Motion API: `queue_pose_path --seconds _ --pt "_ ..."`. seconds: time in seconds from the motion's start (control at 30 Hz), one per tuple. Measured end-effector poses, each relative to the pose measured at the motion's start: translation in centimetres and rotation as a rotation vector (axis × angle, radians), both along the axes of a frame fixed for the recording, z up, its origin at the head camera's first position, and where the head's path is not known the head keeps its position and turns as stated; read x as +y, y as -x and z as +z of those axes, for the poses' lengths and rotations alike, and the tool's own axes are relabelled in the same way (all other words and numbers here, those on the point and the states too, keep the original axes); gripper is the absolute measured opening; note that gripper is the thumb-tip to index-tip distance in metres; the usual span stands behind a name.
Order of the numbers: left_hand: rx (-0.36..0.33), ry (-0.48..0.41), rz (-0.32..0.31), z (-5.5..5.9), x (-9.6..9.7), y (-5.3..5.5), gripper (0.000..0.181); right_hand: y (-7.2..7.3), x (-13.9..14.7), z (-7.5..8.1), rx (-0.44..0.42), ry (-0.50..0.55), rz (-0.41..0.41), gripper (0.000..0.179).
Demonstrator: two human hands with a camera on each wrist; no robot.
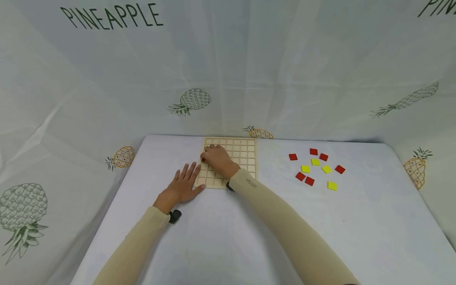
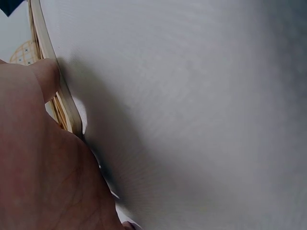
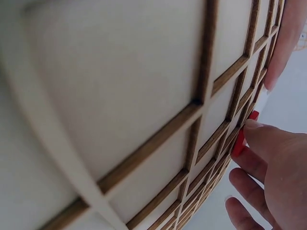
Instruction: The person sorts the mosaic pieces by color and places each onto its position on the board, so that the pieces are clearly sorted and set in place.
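Note:
A pale wooden grid board point(image 1: 243, 154) lies at the far middle of the table. Over its left side, my right hand point(image 1: 220, 160) pinches a red square tile point(image 3: 239, 143) between thumb and fingers, at the board's left-edge cells. The other fingers partly hide the tile in the head view. My left hand point(image 1: 183, 187) rests palm down with straight, spread fingers by the near left corner, its thumb touching the board. In the left wrist view, the board's edge point(image 2: 69, 112) shows beside that hand.
Right of the board, loose red tiles point(image 1: 309, 181) and yellow tiles point(image 1: 332, 185) lie scattered on the white table point(image 1: 228, 245). A curtain with printed pineapples point(image 1: 195, 99) hangs behind the table's far edge.

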State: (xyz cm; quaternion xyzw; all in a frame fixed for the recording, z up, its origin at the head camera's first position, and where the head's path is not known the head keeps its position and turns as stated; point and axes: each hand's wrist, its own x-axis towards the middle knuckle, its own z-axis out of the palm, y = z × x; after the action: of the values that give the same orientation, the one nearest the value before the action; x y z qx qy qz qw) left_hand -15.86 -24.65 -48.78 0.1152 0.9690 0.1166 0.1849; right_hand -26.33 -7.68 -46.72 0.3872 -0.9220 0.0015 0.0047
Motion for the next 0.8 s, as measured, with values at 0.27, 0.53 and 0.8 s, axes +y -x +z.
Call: queue_pose_path --seconds 0.27,0.53,0.8 --pt "0.007 0.016 -0.005 -0.5 0.0 0.2 0.084 0.1 -0.3 0.0 -0.008 -0.010 -0.011 0.027" --pt "0.022 0.001 -0.008 -1.0 -0.2 0.3 0.085 -0.4 -0.3 0.2 0.054 -0.112 -0.001 0.027" --pt "0.009 0.009 -0.006 -1.4 -0.4 0.5 0.085 -1.3 0.7 0.7 0.047 -0.116 -0.002 0.031"
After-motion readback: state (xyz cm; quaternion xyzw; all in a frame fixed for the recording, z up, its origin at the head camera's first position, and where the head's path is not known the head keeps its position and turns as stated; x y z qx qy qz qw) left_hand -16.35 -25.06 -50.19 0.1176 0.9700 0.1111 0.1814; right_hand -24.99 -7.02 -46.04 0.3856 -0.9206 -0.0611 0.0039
